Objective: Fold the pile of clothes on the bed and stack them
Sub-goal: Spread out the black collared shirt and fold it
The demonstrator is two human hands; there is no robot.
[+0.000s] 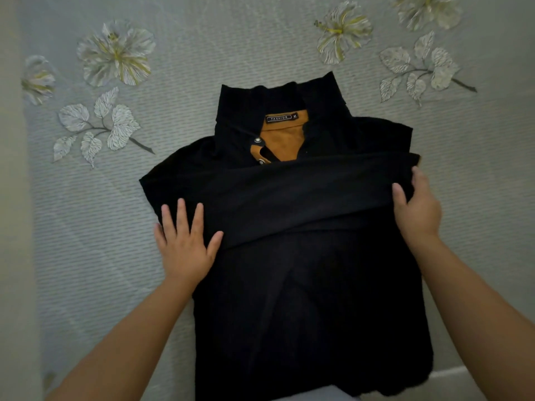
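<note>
A pale grey bedspread (231, 39) with a fine ribbed weave covers the bed, printed with white-and-yellow flowers (115, 53) and sprigs of white leaves (98, 125) near the far corners.

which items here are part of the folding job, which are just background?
In the job:
- black shirt, sleeve folded across its chest
- left hand, flat on the shirt's left side
- right hand, gripping the folded sleeve's edge

Background:
- floral bedsheet under the shirt
- neck label inside the collar, on the orange lining
</note>
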